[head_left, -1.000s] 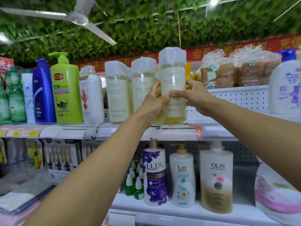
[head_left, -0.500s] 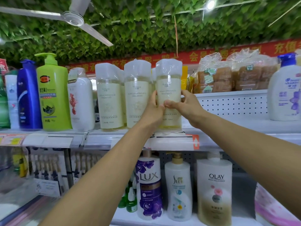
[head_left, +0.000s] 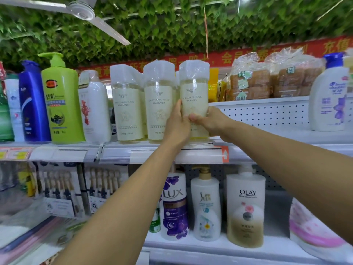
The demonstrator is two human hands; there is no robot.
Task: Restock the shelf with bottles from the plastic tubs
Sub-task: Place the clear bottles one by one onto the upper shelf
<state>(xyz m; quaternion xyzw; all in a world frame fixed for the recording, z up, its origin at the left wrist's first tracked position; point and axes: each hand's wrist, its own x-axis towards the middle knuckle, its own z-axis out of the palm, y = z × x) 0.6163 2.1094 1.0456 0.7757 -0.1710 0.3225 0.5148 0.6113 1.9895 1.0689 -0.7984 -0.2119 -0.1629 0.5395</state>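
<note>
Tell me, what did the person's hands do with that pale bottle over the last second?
Both hands, the left hand and the right hand, lowered the wrapped pale bottle from above its neighbours onto the upper shelf, level with the two matching bottles on its left. Nothing was let go: both hands keep their grip. The other bottles and the bread bags stayed put.

Held bottle (head_left: 193, 96), between left hand (head_left: 176, 127) and right hand (head_left: 210, 122): label reads "CAMELLIA AMINO ACID FRAGRANCE".
Two matching bottles (head_left: 159, 104) just left of the hands: same text.
Below the hands: "LUX" bottle (head_left: 174, 203); "OLAY" bottle (head_left: 246, 207).
</note>
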